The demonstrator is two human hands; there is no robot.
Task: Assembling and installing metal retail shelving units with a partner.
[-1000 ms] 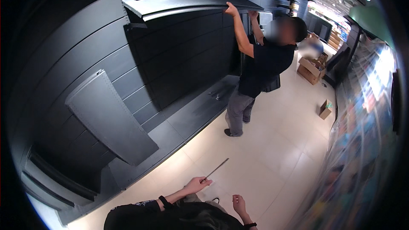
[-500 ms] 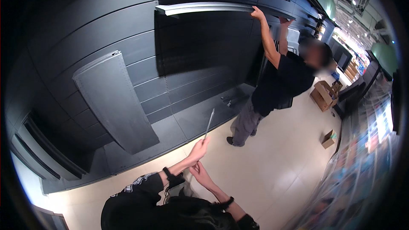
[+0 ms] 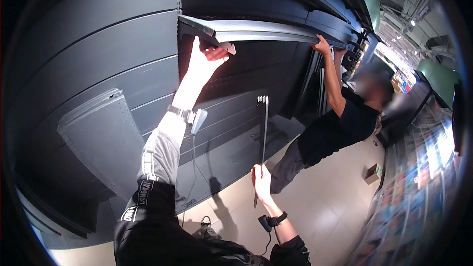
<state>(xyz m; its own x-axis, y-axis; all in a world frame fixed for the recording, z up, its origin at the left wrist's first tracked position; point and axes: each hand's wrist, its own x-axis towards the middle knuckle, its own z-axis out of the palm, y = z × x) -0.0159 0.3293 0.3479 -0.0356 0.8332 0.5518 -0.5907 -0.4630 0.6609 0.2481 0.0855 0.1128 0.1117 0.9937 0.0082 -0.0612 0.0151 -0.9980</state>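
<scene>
The left hand was spread wide beneath the near end of a metal shelf, contact unclear; a co-worker's hand gripped the shelf farther along. The wearer's right hand clasped a nearly upright hooked bracket.

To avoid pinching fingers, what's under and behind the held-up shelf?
Under its left end: the left hand; lower, dark wall panels. The shelf covers those directly behind it.

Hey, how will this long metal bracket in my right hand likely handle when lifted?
The bracket is probably stiff: it stands straight, without visible sag. Most of it rises above your right hand, so it may feel top-heavy. Its notched upper end could snag.
</scene>
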